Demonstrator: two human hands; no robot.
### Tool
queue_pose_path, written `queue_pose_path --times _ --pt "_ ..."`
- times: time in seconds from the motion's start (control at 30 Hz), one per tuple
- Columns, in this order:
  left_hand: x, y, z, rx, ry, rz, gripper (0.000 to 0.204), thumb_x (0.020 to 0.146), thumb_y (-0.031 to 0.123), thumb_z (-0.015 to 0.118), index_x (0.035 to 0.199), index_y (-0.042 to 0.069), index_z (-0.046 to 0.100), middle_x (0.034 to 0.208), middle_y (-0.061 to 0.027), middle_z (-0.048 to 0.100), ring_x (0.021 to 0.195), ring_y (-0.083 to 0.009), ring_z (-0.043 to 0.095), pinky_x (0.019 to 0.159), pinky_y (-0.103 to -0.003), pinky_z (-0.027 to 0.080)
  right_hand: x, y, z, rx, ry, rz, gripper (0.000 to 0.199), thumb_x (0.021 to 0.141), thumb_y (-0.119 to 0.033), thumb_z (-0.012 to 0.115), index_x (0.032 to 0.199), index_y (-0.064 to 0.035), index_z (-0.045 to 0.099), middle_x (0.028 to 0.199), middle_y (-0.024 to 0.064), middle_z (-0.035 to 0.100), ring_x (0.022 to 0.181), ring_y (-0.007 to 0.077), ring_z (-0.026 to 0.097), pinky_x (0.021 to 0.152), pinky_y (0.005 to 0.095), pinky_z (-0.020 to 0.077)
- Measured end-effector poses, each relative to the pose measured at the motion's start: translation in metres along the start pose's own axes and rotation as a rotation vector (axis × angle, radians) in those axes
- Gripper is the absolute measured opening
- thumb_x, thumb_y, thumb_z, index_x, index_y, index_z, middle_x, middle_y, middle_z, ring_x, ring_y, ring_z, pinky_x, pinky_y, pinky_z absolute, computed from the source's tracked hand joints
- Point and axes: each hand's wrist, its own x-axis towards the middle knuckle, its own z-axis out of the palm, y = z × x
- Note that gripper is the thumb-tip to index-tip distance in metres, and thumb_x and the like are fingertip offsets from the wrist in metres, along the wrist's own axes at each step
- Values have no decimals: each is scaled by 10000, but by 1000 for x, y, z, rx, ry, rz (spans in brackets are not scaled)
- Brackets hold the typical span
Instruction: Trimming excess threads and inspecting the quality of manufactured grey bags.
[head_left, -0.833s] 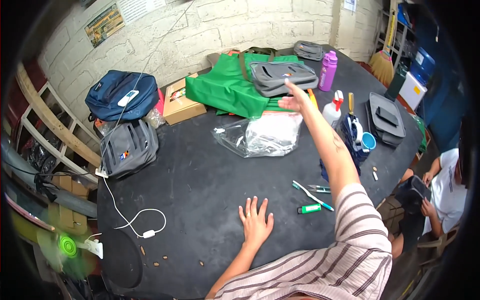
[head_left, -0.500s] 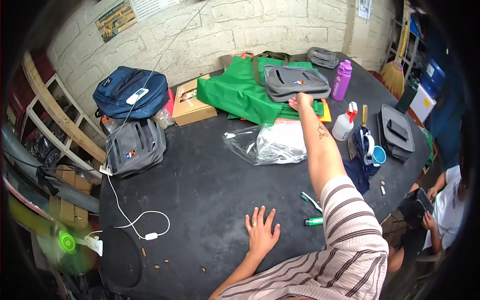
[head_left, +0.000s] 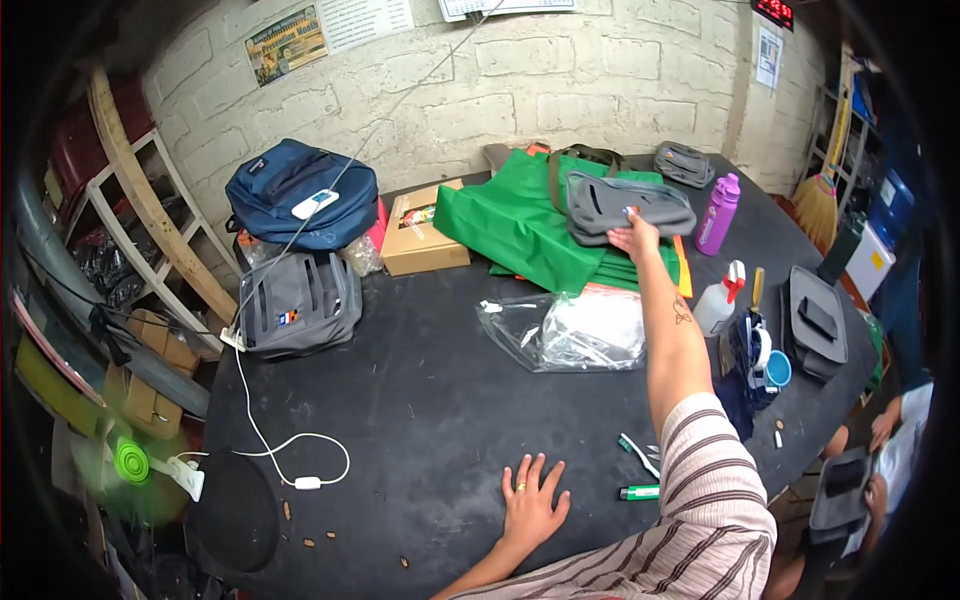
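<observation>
A flat grey bag (head_left: 655, 207) with dark slots and a small coloured patch lies on a green fabric bag (head_left: 510, 222) at the far side of the table. My right hand (head_left: 635, 238) reaches out to it and grips its near edge, thumb on top; the fingers underneath are partly hidden. Palm down on the dark table (head_left: 420, 430), my left hand (head_left: 535, 508) rests with its fingers spread, a ring on one of them. Clear plastic packaging (head_left: 590, 330) lies just this side of the green bag.
At left are a blue backpack (head_left: 305, 195), a grey bag (head_left: 300, 305), a cardboard box (head_left: 425, 240) and a white cable (head_left: 307, 483). A purple bottle (head_left: 717, 215), a spray bottle (head_left: 715, 305) and a green marker (head_left: 638, 493) stand or lie at right. Another person (head_left: 880, 470) sits beyond the table's right edge.
The whole view has shifted, so the scene sits lower and further right. My right hand's thumb now shows over the grey bag's edge. My left hand stays flat on the table.
</observation>
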Motion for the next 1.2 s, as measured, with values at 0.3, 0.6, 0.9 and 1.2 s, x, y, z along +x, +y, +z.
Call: queue_pose_path --times 0.3,0.6,0.9,1.2 --pt "-1 -18 -8 -467 195 -112 624 805 338 646 1324 72 425 1312 -132 458 1262 -287 390 1061 -437 257 -284 -1 55 330 -492 -417 487 847 -168 591 1260 33 429 1251 114 512 1160 224 496 1020 388 364" --pt "61 -66 -148 -929 652 -277 198 809 1 624 1005 -24 604 997 -70 605 907 -179 560 871 -329 440 -450 149 -46 -352 -922 394 382 957 -340 494 848 7 611 756 75 641 671 126 592 644 271 488" --pt "37 -36 -162 -863 477 258 265 622 -127 473 763 20 642 820 -87 701 1069 -290 555 939 -391 384 -434 -4 -31 -909 -351 -947 857 570 -170 831 1300 -46 398 1230 146 442 1155 279 440 980 364 365" --pt "11 -31 -176 -822 268 161 63 673 78 639 628 38 618 830 -91 691 971 -274 604 831 -372 451 -399 21 -26 -148 -416 -205 357 696 105 642 964 -60 473 835 12 537 842 153 568 857 295 455"
